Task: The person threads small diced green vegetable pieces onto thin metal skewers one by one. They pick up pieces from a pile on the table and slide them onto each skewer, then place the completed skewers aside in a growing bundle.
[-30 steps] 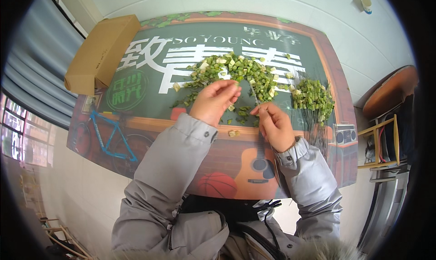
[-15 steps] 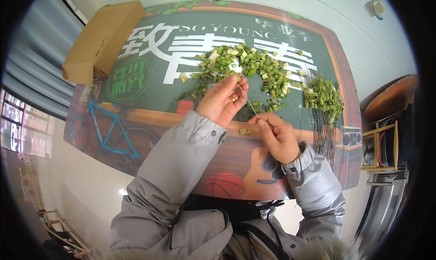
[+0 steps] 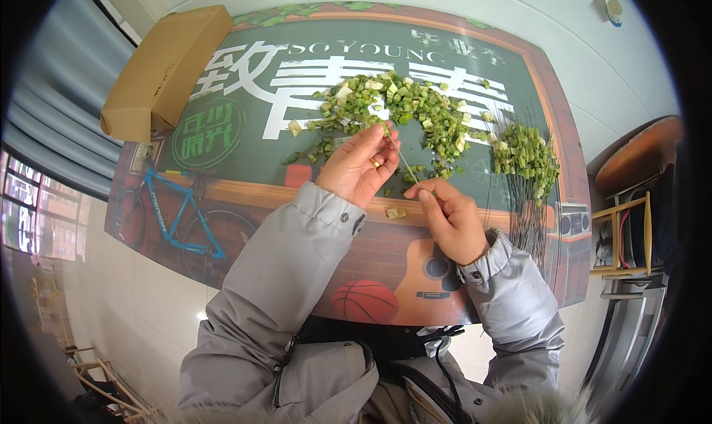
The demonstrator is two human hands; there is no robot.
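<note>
Two hands sit over the middle of the bench (image 3: 245, 164), sharing one thin skewer (image 3: 401, 162). The left hand (image 3: 360, 168) pinches its far end between fingertips, right at the near edge of the big heap of green chopped pieces (image 3: 393, 109). The right hand (image 3: 452, 220) pinches the near end, closer to the front edge. So the stick's long axis runs diagonally, far-left to near-right, between them. A smaller green pile (image 3: 528, 153) lies toward the right edge, with a cardboard box (image 3: 163, 68) at the far left corner. Printed chalkboard-style cover on top, pale tiled floor around, and a wooden chair (image 3: 630, 224) off to the right.
</note>
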